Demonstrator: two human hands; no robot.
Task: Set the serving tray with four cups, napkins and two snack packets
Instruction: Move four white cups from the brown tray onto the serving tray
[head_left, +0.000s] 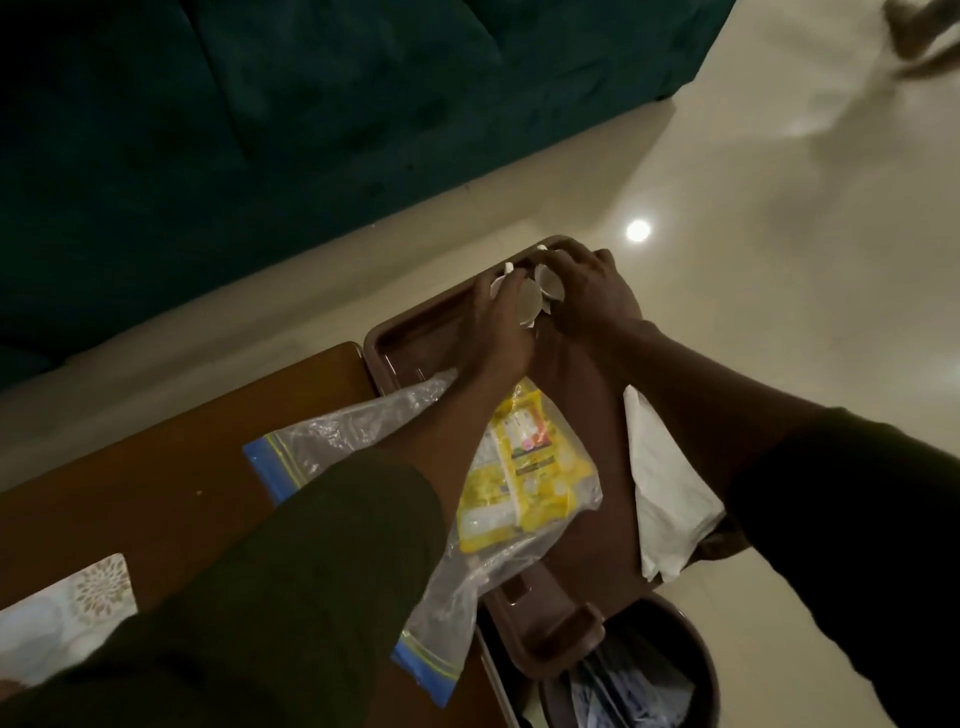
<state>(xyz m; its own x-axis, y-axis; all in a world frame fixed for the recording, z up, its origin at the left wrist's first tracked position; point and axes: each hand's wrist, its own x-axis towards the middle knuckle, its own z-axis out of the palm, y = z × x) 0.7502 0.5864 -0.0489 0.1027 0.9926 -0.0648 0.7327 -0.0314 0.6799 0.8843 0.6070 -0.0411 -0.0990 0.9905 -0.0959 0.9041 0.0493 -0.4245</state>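
Observation:
A brown serving tray (387, 340) juts past the table's right end. At its far end stand small white cups (530, 306), close together and mostly hidden under my hands. My left hand (501, 327) rests on the left cups, fingers curled over one. My right hand (587, 293) covers the right cups, gripping one (549, 281). A yellow snack packet (524, 467) lies on the tray's middle inside a clear zip bag (363, 431). White napkins (667, 483) lie along the tray's right edge.
The wooden table (171, 462) carries a patterned white mat (67, 618) at the near left. A dark round bin (670, 670) with crumpled plastic stands below the tray's near end. A dark green sofa (260, 130) lies beyond, with shiny cream floor (779, 260) to the right.

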